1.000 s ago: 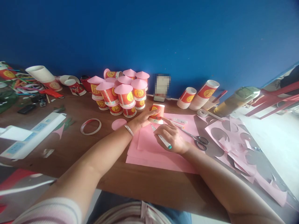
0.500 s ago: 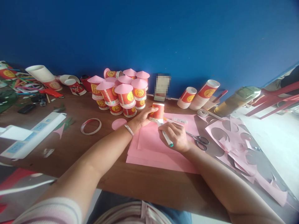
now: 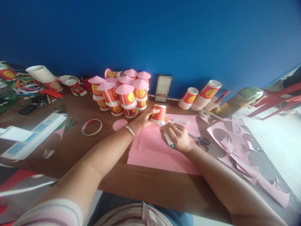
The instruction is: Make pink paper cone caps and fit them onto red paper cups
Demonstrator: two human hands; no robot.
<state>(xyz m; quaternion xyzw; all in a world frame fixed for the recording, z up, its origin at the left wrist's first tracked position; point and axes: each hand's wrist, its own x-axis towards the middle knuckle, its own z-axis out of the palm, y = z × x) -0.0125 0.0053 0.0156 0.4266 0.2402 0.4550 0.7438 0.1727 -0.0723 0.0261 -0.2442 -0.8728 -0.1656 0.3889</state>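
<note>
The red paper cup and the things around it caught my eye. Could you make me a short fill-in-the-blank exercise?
1. The left hand holds the red paper cup; the flat wall behind is ____.
2. The right hand grips a slim white marker whose rear end is ____.
3. The cone-shaped paper roofs are colored ____.
4. The metal cutting tool with dark looped handles is a pair of ____.

Missing words: blue; green; pink; scissors.

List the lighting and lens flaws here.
Head view: glare bleaches the floor; head view: the taller stack of paper cups at right leans, perhaps lens distortion; head view: coarse mosaic covers much of the phone; head view: the tip of the marker is hard to make out against the red paper cup.
</note>
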